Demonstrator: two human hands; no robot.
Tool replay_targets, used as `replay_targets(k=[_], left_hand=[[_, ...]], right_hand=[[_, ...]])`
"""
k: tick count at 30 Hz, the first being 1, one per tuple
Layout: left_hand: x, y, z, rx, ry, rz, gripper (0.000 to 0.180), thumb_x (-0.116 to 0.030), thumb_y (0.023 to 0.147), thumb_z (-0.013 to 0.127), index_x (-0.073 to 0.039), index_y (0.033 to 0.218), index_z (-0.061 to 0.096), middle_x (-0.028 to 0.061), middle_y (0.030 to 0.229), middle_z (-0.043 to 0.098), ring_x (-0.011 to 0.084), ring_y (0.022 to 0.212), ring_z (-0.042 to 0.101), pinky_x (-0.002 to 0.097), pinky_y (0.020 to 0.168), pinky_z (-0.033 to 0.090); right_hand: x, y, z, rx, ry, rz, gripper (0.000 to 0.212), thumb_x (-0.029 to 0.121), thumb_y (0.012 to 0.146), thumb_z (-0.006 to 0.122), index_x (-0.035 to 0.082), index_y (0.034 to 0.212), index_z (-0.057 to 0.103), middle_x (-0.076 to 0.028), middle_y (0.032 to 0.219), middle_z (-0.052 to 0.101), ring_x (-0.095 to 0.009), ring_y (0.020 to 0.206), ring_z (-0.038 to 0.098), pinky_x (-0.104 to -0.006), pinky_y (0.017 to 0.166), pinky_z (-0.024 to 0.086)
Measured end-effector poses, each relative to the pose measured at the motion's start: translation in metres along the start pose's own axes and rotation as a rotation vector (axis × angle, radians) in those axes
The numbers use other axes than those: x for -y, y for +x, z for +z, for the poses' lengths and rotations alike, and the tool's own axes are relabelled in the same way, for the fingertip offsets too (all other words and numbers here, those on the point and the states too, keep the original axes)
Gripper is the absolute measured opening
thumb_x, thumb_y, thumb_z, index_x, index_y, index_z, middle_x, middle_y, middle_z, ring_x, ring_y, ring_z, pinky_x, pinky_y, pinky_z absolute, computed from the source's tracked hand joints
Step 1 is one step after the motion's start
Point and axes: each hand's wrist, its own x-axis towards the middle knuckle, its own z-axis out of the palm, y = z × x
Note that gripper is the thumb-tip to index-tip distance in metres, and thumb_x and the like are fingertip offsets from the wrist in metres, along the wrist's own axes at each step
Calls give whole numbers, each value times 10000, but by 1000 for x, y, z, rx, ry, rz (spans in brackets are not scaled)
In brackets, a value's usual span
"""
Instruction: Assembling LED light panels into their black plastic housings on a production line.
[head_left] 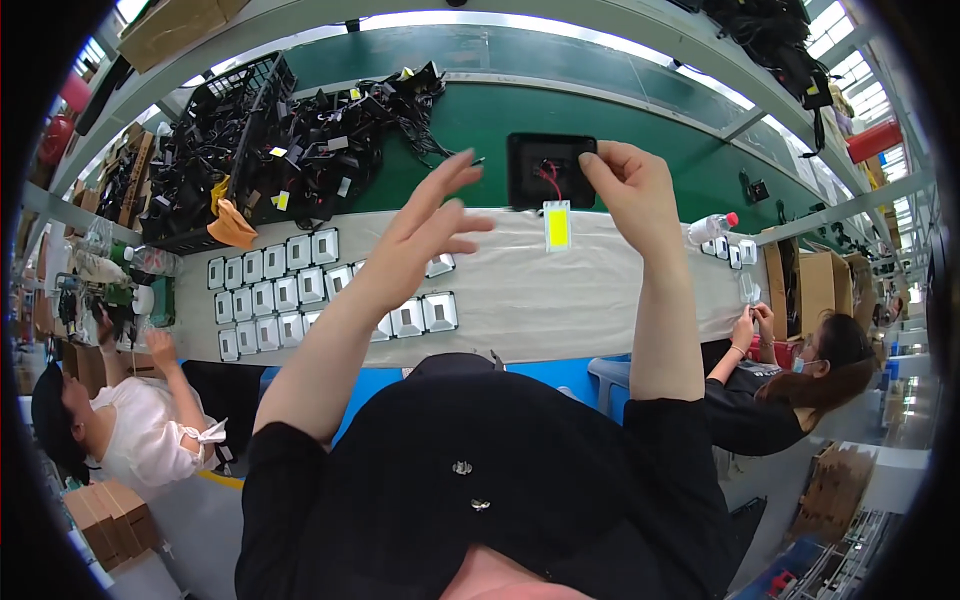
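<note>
My right hand (628, 185) grips the right edge of a black square lamp housing (540, 168) with a red wire inside it. A small yellow rectangular panel (557, 226) hangs from the housing on wires, just above the pale cloth. My left hand (432, 225) is raised with fingers spread, holding nothing, a little to the left of the housing. Below it lie rows of square silver reflector frames (270, 290) on the grey-white cloth (560, 300).
A pile of black housings and cables (300, 140) fills a crate at the back left. An orange rag (232, 226) lies at its edge. A green belt (640, 140) runs behind. A plastic bottle (712, 226) lies right. One person sits left (120, 420), another right (790, 370).
</note>
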Motion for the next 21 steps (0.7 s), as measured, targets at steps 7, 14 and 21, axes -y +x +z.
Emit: replay_targets(k=[7, 14, 21], left_hand=[[-35, -19, 65, 1, -407, 8, 420, -176, 940, 444, -90, 1336, 331, 102, 1210, 463, 180, 1071, 513, 361, 848, 487], [-42, -53, 60, -125, -206, 178, 404, -155, 936, 454, -78, 1320, 356, 90, 1166, 498, 135, 1029, 509, 267, 865, 431], [-38, -76, 48, -285, 125, 319, 341, -146, 915, 492, -58, 1237, 421, 71, 1072, 521, 111, 940, 498, 239, 812, 418]], right_hand=[[54, -53, -4, -171, 95, -404, 212, 96, 759, 650, 37, 961, 621, -64, 802, 598, -102, 570, 522, -241, 526, 400], [73, -116, 23, -58, -186, -520, 331, 69, 625, 774, 42, 853, 536, -45, 767, 544, -143, 668, 547, -237, 556, 422], [91, -124, 40, -99, -315, -687, 230, -7, 642, 729, 22, 817, 583, -93, 847, 614, -219, 754, 598, -297, 635, 484]])
